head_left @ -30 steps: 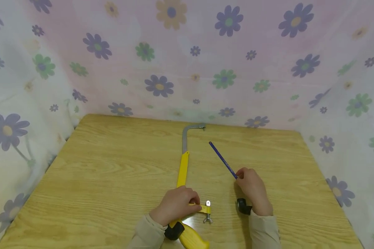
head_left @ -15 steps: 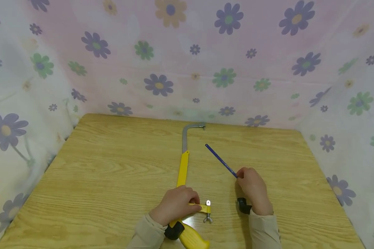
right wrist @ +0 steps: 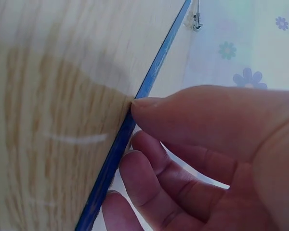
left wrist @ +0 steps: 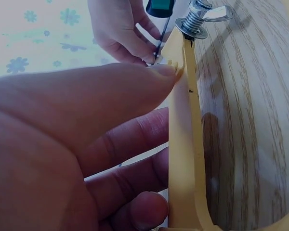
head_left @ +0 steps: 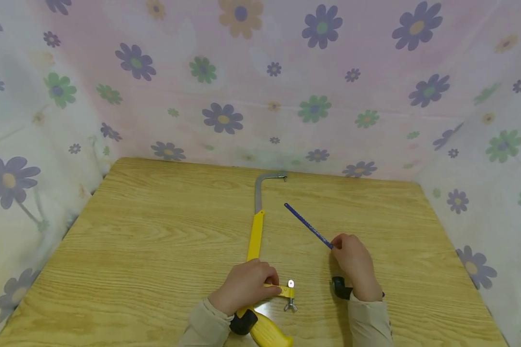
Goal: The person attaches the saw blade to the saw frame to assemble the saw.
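A hacksaw frame with a yellow body, yellow handle and grey front bow lies lengthwise on the table. My left hand grips its yellow rear arm between thumb and fingers. At that arm's end sits a metal peg with a wing nut, seen close up in the left wrist view. To the right, my right hand pinches a thin blue hacksaw blade near its lower end. The blade slants up and left toward the bow; in the right wrist view the thumb presses its edge.
The wood-grain table reaches back to a flower-print curtain, which also hangs along both sides. A small pin hangs from the bow's far tip. Black straps with cameras sit at both wrists.
The blade's free end has swung a little left and toward me in my right hand. My left hand keeps its grip on the hacksaw frame, which has stayed in place.
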`<state>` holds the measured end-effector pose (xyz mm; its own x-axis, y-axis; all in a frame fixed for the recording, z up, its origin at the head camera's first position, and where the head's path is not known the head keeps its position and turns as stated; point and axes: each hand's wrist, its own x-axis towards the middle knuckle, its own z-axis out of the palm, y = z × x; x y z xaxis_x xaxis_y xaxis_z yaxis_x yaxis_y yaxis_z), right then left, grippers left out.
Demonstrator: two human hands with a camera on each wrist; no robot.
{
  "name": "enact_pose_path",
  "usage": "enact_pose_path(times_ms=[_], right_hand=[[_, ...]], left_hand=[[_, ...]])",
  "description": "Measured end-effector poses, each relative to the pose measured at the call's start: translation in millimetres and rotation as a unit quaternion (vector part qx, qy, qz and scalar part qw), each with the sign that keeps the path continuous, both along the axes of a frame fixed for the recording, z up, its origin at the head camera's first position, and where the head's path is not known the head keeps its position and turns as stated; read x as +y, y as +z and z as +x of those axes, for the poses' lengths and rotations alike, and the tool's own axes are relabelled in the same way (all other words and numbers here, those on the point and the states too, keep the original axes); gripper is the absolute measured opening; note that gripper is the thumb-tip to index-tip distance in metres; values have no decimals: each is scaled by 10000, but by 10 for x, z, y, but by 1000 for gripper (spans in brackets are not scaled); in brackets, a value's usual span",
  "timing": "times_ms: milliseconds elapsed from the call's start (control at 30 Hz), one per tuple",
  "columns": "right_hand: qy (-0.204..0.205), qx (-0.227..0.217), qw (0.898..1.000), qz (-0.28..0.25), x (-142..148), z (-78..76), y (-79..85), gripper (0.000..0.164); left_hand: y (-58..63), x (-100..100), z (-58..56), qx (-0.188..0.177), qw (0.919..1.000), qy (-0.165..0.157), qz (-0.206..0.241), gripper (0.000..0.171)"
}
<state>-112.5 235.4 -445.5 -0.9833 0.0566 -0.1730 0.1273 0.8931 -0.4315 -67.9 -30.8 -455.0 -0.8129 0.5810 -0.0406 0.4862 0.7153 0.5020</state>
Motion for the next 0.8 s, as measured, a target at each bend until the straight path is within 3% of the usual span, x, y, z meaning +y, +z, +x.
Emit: enact_pose_path(times_ms=[533, 800], right_hand=[[-20, -163, 9997, -162, -9, 2, 26, 18], [105, -196, 9998, 20, -4, 16, 27, 15]], left_hand=[[10, 2, 2, 27, 10000, -21, -25, 12], [11, 9, 4, 41, 10000, -12, -40, 12]])
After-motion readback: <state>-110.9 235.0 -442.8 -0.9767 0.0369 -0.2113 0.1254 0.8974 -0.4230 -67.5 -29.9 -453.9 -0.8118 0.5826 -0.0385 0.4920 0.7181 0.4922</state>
